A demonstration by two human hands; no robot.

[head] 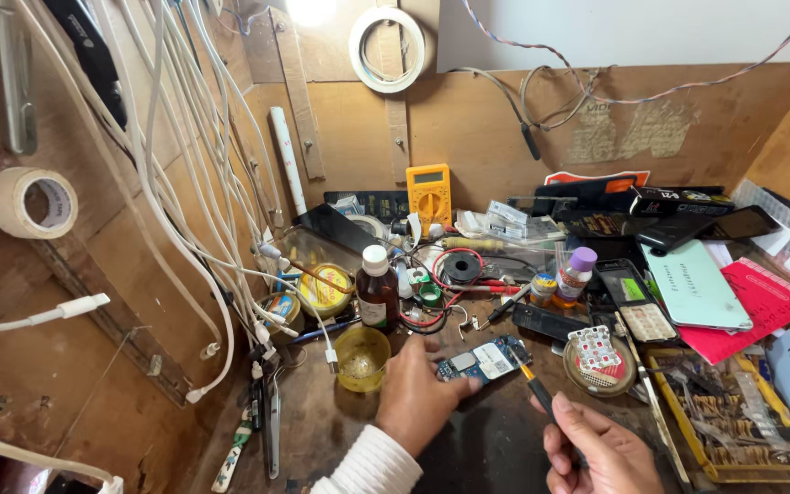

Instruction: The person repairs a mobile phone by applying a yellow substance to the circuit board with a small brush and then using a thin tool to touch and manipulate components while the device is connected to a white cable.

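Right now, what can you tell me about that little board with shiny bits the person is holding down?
The circuit board is small, flat and bluish, with silvery metal shields and a pale patch on top. It lies flat on the dark, worn workbench, slightly angled. The left hand presses on its near left end. The right hand holds a thin black tool whose yellowish tip touches the board's right edge. A small yellow cup sits just to its left.
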